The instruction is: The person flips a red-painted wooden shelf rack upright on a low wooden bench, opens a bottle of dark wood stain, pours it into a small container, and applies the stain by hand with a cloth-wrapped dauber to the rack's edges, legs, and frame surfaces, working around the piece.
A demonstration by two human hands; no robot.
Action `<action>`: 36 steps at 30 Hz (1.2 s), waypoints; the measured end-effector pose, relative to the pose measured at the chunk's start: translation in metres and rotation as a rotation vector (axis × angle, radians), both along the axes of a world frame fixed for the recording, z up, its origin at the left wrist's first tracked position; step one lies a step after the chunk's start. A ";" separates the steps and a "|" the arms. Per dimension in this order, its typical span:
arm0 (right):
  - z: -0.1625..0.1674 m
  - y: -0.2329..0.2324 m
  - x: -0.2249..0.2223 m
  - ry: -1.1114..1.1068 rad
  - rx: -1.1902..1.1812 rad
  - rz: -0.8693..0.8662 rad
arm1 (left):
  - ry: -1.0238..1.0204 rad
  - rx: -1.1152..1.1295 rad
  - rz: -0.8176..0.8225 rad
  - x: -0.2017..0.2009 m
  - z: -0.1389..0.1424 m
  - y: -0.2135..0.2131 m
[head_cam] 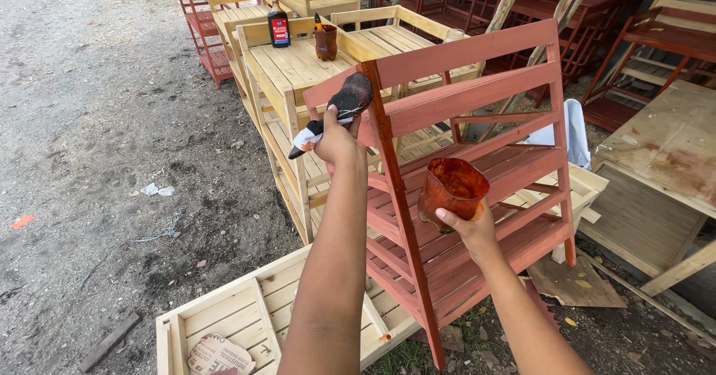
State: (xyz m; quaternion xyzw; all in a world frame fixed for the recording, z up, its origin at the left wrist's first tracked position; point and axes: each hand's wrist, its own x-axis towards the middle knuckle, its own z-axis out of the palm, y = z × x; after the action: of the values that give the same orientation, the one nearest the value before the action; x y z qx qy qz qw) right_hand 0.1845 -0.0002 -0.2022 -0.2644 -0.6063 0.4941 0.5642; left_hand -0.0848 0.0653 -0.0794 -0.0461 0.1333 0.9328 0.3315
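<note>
an open dirt yard (pixel 97 99) crowded with slatted wooden shelf racks, some bare pale wood, others already stained reddish-brown, with a plywood sheet (pixel 664 147) lying off to the right edge. nearest the camera stands a red-stained rack (pixel 477 174), tilted so its ladder-like side frame faces the person; behind it an unstained rack (pixel 298 69) carries a dark bottle (pixel 279 24) and a small brown pot (pixel 326 42) on its top shelf, near that shelf's far edge. the left hand (pixel 337 142) is closed around the handle of a wide paintbrush (pixel 337 111), fingers wrapped together over the pale, paint-smeared grip. the brush's long axis runs diagonally, handle end low and to the left, dark bristle head up and to the right, and the bristles lie against the top corner of the red rack where the upright post meets the top rail; held this way the flat of the head seems set to wipe along that rail. the right hand (pixel 468 226) grips a cut-down, stain-caked plastic cup (pixel 452 190) from below, fingers curled round its base, mouth turned upward and slightly toward the camera, which looks like a way to keep the liquid in and within easy reach of the brush. it hangs in front of the rack's middle shelves, apart from the wood. a pale slatted panel (pixel 253 315) lies flat on the ground by the rack's foot, with a crumpled paper sack (pixel 218 355) on its near corner.
</note>
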 end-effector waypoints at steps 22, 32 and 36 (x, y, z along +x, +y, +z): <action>-0.047 -0.041 0.013 0.003 -0.093 0.079 | 0.044 -0.126 -0.105 0.031 -0.111 -0.038; -0.076 -0.057 0.052 -0.054 -0.141 0.059 | 0.015 -0.191 -0.124 0.056 -0.157 -0.059; -0.091 -0.064 0.059 -0.091 -0.138 0.053 | -0.009 -0.248 -0.130 0.067 -0.181 -0.068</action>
State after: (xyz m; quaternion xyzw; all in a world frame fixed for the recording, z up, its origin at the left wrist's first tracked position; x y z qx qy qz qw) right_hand 0.2434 -0.0646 -0.2934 -0.3088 -0.6027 0.5367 0.5033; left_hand -0.0181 -0.0024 -0.2602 -0.0823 0.2489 0.8854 0.3838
